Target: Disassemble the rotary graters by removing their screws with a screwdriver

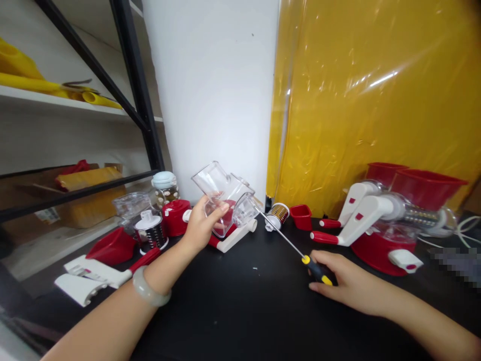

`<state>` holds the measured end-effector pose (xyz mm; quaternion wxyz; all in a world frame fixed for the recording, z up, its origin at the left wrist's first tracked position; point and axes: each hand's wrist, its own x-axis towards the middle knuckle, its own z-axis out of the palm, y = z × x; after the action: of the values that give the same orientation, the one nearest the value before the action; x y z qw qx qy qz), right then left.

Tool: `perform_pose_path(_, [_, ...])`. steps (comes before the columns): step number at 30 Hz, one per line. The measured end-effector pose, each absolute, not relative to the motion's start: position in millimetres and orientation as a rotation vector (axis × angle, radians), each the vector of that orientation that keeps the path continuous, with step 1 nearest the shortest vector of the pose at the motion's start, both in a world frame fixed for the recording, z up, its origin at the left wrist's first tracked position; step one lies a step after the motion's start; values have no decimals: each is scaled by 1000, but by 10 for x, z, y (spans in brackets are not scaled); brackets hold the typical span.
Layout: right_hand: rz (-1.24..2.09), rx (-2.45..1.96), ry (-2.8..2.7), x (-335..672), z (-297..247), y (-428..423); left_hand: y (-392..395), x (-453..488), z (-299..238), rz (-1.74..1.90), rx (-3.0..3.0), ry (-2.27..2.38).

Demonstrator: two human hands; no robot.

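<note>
Left hand (203, 223) gripping clear housing (237, 189), right hand (341, 276) gripping screwdriver (314, 267), tip at housing's right end. Drum (278, 215), red cup (301, 217) not fitted; grinders (389, 213) at right look assembled.

Forearms (116, 306) angled inward, left hand (202, 223) raised and clasped, right hand (340, 278) lower, fingers (323, 257) apparently curled, partly hidden

A white panel (214, 95) separates black-framed shelves (97, 111) from glossy yellow sheeting (376, 115).
</note>
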<state>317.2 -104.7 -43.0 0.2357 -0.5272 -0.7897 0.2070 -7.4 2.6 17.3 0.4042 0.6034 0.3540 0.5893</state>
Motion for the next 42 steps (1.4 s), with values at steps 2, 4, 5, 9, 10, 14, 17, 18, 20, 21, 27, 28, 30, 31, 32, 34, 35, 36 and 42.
perform_pose_path(2, [565, -1443, -2175, 3178, -442, -1042, 29, -78, 174, 1478, 1498, 885])
perform_pose_path(4, [577, -1446, -2183, 3178, -440, -1040, 35, -82, 178, 1484, 1473, 875])
perform_pose_path(5, [585, -1445, -2184, 3178, -433, -1040, 40, -84, 179, 1493, 1461, 872])
perform_pose_path(9, [612, -1440, -2193, 3198, -381, -1051, 83, -108, 176, 1524, 1434, 868])
perform_pose_path(10, [617, -1437, -2193, 3210, -367, -1054, 96, -121, 174, 1558, 1426, 861])
perform_pose_path(14, [640, -1404, -2137, 3272, -322, -1057, 121, -187, 192, 1886, 1354, 770])
perform_pose_path(17, [559, -1371, -1989, 3309, -298, -1045, 90, -206, 220, 1849, 1604, 862])
perform_pose_path(18, [528, -1360, -1936, 3319, -291, -1039, 70, -197, 224, 1757, 1752, 923])
perform_pose_path(20, [494, -1334, -1848, 3336, -284, -1026, 25, -157, 223, 1618, 1946, 987])
perform_pose_path(21, [487, -1313, -1818, 3343, -284, -1020, 2, -130, 218, 1591, 1989, 989])
perform_pose_path(27, [492, -1261, -1718, 3313, -348, -987, -63, -14, 193, 1506, 2131, 1005])
perform_pose_path(28, [494, -1258, -1710, 3298, -360, -984, -64, -10, 193, 1487, 2147, 1004])
perform_pose_path(30, [503, -1244, -1697, 3270, -376, -982, -67, -9, 197, 1459, 2191, 1030])
perform_pose_path(31, [509, -1235, -1692, 3259, -380, -982, -71, -8, 199, 1472, 2195, 1043])
perform_pose_path(32, [515, -1230, -1692, 3250, -381, -984, -76, -7, 202, 1487, 2177, 1050])
perform_pose_path(34, [521, -1227, -1698, 3238, -380, -987, -87, 0, 204, 1455, 2172, 1058])
perform_pose_path(35, [522, -1226, -1701, 3235, -378, -989, -92, 6, 203, 1426, 2198, 1066])
perform_pose_path(36, [523, -1228, -1702, 3231, -377, -990, -95, 14, 199, 1438, 2204, 1069])
perform_pose_path(42, [508, -1251, -1671, 3193, -393, -994, -135, 78, 162, 1352, 2132, 998])
